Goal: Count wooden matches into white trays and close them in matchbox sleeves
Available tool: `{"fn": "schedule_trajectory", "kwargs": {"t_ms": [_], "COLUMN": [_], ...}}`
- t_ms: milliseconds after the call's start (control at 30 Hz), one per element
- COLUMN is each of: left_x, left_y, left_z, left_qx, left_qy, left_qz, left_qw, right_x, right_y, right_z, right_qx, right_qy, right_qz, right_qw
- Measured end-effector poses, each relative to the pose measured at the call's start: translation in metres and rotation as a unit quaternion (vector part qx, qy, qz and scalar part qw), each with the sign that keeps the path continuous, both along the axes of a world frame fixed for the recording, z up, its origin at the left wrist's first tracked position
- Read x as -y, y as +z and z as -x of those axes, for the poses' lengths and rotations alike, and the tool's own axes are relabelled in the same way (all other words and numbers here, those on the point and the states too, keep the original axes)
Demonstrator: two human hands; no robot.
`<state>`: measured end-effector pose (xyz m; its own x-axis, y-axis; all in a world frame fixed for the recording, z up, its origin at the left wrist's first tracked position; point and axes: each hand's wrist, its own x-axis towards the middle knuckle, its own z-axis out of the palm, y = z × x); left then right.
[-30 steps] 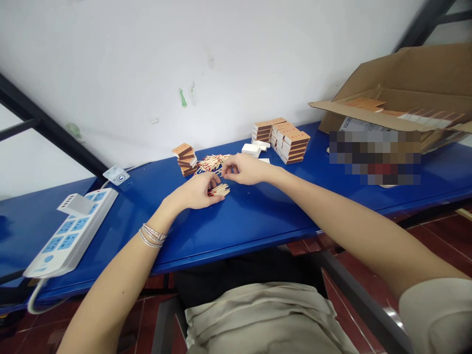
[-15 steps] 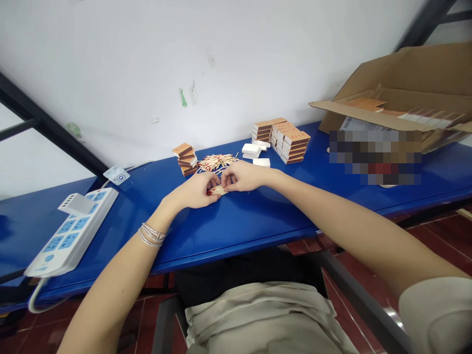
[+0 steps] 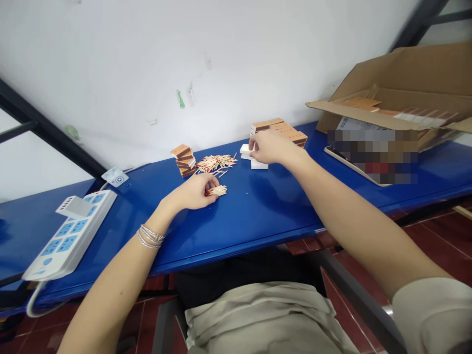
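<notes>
My left hand [image 3: 197, 191] is closed around a bundle of matches [image 3: 220, 190] just above the blue table, red heads toward the palm and pale ends sticking out right. Behind it lies a loose heap of matches [image 3: 215, 162], with a few strays in front. My right hand [image 3: 271, 147] is at the small white matchbox trays [image 3: 245, 149], its thumb and fingers curled onto the edge of one. Another white tray [image 3: 259, 164] lies in front, below the fingers. The right hand partly covers the stacked matchboxes [image 3: 287, 130] behind it.
A small leaning stack of matchboxes [image 3: 183, 158] stands left of the heap. A white power strip [image 3: 73, 231] and a small white device [image 3: 115, 177] are on the left. On the right are an open cardboard box [image 3: 387, 73] and a flat device [image 3: 357, 167], partly blurred out.
My right hand has left the match bundle and moved right and back to the white trays. The left hand stays in place, holding the matches.
</notes>
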<state>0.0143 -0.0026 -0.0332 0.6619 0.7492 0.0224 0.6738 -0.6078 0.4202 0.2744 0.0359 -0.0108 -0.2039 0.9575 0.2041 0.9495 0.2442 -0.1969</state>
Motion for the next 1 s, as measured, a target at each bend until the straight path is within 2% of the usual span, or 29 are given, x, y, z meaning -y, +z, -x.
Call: {"fn": "schedule_trajectory", "kwargs": {"t_ms": [133,400,733,900,1000], "left_x": [0.001,0.002,0.002,0.002,0.002], "left_y": [0.001,0.001,0.002,0.002,0.002], "left_z": [-0.001,-0.002,-0.002,-0.002,-0.002], "left_qx": [-0.006,0.011,0.005,-0.002,-0.002], "left_qy": [-0.004,-0.009,-0.019,-0.027,-0.023], "left_qz": [-0.004,-0.003,-0.004,-0.013,-0.014], "left_qw": [1.0,1.0,1.0,1.0,1.0], "right_x": [0.0,0.002,0.009,0.009,0.007], "right_y": [0.004,-0.001,0.001,-0.004,-0.006], "right_z": [-0.01,0.001,0.009,0.014,0.013], "right_qx": [0.058,0.123,0.141,0.14,0.12], "right_qy": [-0.004,-0.032,0.009,0.011,0.042], "right_qz": [0.082,0.153,0.14,0.117,0.117], "right_qw": [0.995,0.98,0.98,0.983,0.985]}}
